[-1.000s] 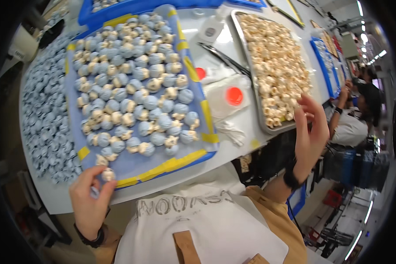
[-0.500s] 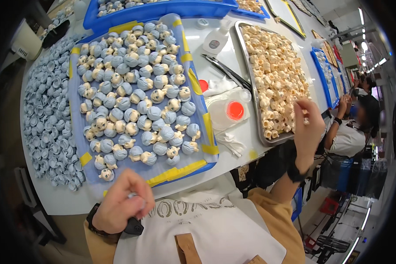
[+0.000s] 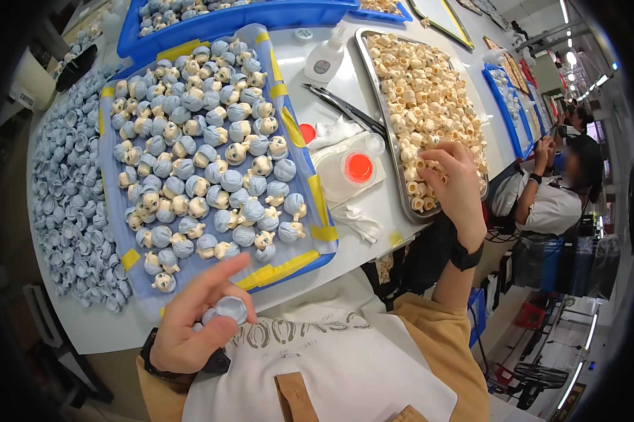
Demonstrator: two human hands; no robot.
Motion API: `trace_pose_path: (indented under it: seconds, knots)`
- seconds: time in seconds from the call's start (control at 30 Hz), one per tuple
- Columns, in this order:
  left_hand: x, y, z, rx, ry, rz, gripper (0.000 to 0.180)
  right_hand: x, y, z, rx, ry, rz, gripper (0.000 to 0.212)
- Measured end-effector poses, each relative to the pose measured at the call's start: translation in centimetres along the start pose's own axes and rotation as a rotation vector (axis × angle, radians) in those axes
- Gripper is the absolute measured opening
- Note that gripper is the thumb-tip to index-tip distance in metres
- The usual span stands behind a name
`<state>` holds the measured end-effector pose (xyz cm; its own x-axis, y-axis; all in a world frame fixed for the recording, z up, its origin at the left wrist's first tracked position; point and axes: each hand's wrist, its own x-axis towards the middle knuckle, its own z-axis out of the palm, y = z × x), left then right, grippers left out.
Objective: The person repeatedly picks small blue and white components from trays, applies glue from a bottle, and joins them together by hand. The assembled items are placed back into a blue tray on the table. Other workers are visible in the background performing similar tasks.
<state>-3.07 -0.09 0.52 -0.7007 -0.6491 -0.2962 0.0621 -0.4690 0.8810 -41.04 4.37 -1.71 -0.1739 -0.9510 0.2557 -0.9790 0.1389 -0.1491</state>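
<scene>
My left hand (image 3: 197,330) is near the table's front edge. It holds a pale blue cup-shaped doll hair piece (image 3: 231,309), hollow side up, at the thumb, with more blue in the palm; the index finger stretches out. Over the metal tray (image 3: 367,70) at right, my right hand (image 3: 454,184) pinches a cream hollow doll head piece (image 3: 433,167) between thumb and fingers. Many loose cream doll head pieces (image 3: 429,98) fill that tray. On the cloth-lined blue tray (image 3: 317,261) in the middle lie many doll heads (image 3: 183,169) with blue hair and painted faces.
A pile of blue hair pieces (image 3: 78,218) covers the table's left side. Between the trays are black tweezers (image 3: 345,105), a white pump bottle (image 3: 325,60), a jar with red content (image 3: 359,167) and white gloves (image 3: 359,224). Another person (image 3: 549,190) sits at right.
My right hand has moved left and down among the cream pieces. My left hand has opened its index finger, uncovering the blue hair piece. The view has shifted slightly.
</scene>
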Motion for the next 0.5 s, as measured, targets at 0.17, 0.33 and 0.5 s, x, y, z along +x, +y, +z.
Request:
trace_pose_path:
  seconds: [0.17, 0.33, 0.5]
  knots:
    - [-0.4, -1.5, -1.8, 0.047, -0.086, 0.168, 0.043, -0.3, -1.4, -1.4, 0.106, 0.145, 0.002, 0.023]
    - [0.1, -1.2, -0.8, 0.000, -0.055, 0.122, 0.036, -2.0, -9.5, -4.2, 1.139, -0.147, -0.522, 0.029]
    - [0.6, -1.2, -0.4, 0.210, -0.065, 0.206, 0.033, -2.1, -16.6, -0.6, 0.955, 0.023, -0.575, 0.039]
